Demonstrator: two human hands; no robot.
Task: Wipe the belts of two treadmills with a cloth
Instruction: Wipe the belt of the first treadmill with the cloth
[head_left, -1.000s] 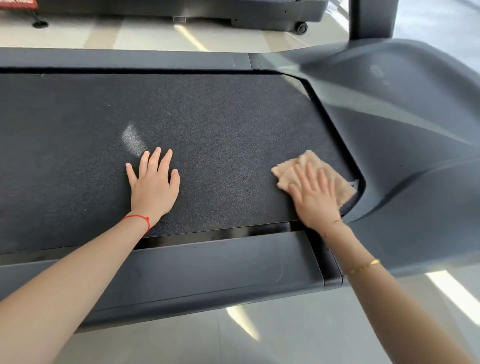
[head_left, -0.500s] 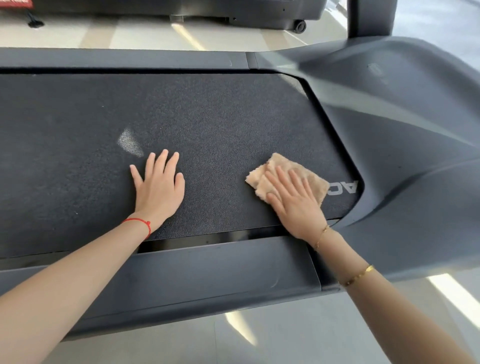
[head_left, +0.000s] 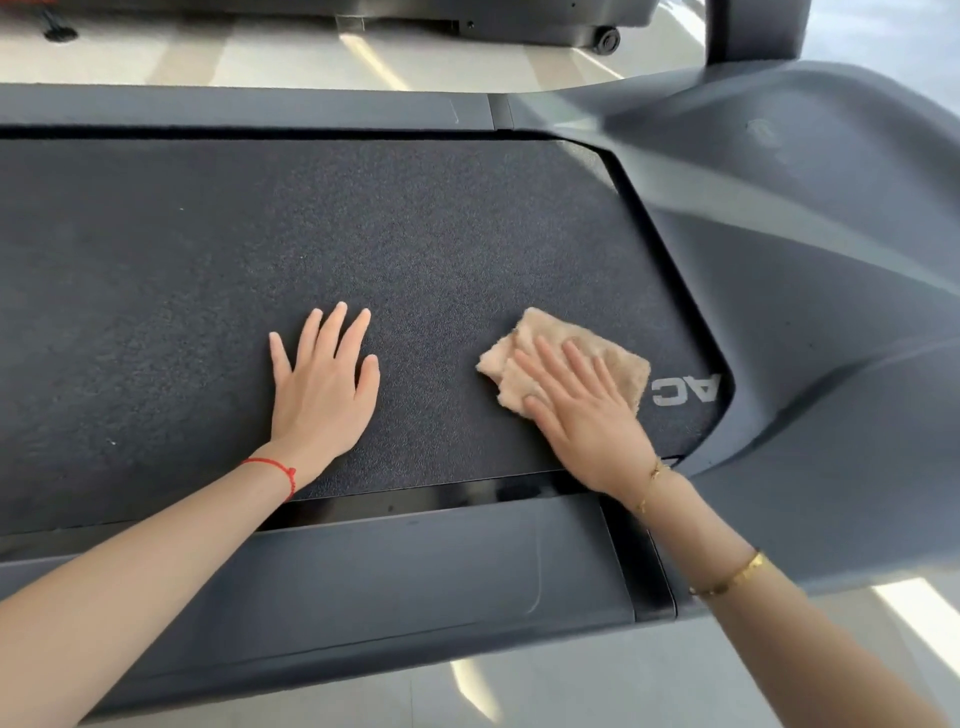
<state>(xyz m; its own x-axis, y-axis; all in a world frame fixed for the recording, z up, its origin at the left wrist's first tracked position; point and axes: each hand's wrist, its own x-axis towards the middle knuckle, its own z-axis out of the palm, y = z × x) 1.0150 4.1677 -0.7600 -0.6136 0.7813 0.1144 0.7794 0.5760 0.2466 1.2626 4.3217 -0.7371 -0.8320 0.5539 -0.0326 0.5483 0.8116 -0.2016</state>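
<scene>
A dark textured treadmill belt runs across the view from left to right. A folded beige cloth lies on the belt near its right end, beside white letters printed on the belt. My right hand presses flat on the cloth with straight fingers, covering its near half. My left hand rests flat on the bare belt to the left of the cloth, fingers spread. A red string circles my left wrist.
The treadmill's grey side rail lies between me and the belt. Its motor cover rises at the right, with an upright post behind. A second treadmill's base stands across the pale floor.
My right hand has slid the cloth leftward along the belt, away from the motor cover, uncovering the printed letters. My left hand has stayed flat on the belt; a pale light patch beside it has gone.
</scene>
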